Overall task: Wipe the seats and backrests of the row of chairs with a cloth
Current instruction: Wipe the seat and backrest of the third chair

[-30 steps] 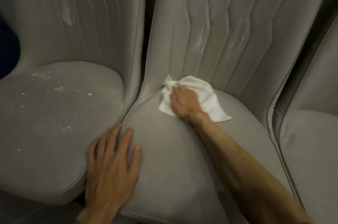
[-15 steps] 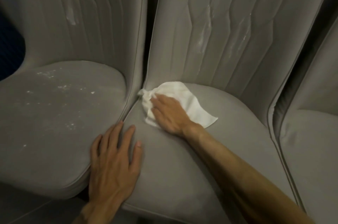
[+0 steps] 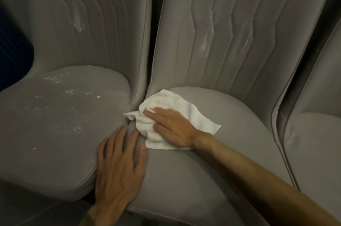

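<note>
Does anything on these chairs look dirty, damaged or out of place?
White specks dot the left seat, and whitish streaks run down the left backrest and the middle backrest. Whether dust, residue or scuffing, I cannot tell. The middle seat around the cloth looks clean.

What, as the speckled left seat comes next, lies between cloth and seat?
Nothing visible: the cloth, under the right hand, touches the seam beside the left seat; the left hand lies nearer the front.
</note>
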{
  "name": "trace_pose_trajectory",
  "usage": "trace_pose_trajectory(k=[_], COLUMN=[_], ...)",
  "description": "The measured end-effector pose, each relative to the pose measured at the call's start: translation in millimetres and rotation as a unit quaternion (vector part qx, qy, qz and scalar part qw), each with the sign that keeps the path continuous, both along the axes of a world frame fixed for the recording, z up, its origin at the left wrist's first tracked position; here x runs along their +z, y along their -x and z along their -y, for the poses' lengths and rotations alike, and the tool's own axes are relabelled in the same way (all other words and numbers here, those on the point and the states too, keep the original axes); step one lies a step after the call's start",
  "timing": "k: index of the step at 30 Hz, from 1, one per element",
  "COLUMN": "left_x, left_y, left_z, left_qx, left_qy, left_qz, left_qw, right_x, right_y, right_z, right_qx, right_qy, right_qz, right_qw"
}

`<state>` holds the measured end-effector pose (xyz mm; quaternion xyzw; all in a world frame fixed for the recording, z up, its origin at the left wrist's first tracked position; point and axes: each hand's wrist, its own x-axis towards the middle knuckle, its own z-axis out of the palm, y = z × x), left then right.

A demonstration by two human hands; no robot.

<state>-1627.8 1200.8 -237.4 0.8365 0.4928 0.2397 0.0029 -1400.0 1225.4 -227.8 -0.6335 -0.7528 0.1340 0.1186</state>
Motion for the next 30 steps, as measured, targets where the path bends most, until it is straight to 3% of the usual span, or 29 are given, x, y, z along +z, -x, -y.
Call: trace_pose_trajectory(k=[7, 10, 13, 15, 18, 22, 26, 30], left_x=[3.6, 1.5, 3.1, 7.6, 17.1, 25.4, 20.5, 11.9], left_y=[-2.6, -4.2, -5.8, -8.2, -22.4, -57.8, -90.2, -95.4], left_z=[-0.3, -1.9, -5.4, -14.0, -36.5, -76.2, -105.8, -113.6], left_qx=[0.018, 0.028, 0.019, 0.010, -0.034, -0.097, -0.104, -0.098], left_qy=[0.016, 0.014, 0.002, -0.007, 0.003, 0.004, 0.006, -0.009], left_qz=[0.023, 0.038, 0.028, 0.018, -0.025, -0.073, -0.065, -0.050], left_qw=[0.999, 0.999, 0.999, 1.000, 0.999, 0.993, 0.992, 0.994], right_x=[11.0, 10.0, 6.0, 7.3, 7.2, 11.4, 16.5, 22.1], right_y=[-94.8, -139.5, -131.4, -95.9, -48.2, -76.1, -142.4, -112.8], right_z=[-26.2, 0.9, 14.7, -6.8, -40.0, -12.1, 60.0, 59.8], right_qx=[-0.185, -0.268, -0.376, -0.381, -0.278, -0.220, -0.356, -0.445], right_qy=[-0.018, 0.004, -0.012, -0.010, -0.019, -0.013, -0.016, -0.011], right_qz=[0.082, 0.092, 0.108, 0.115, 0.113, 0.104, 0.103, 0.115], right_qw=[0.979, 0.959, 0.920, 0.917, 0.954, 0.970, 0.929, 0.888])
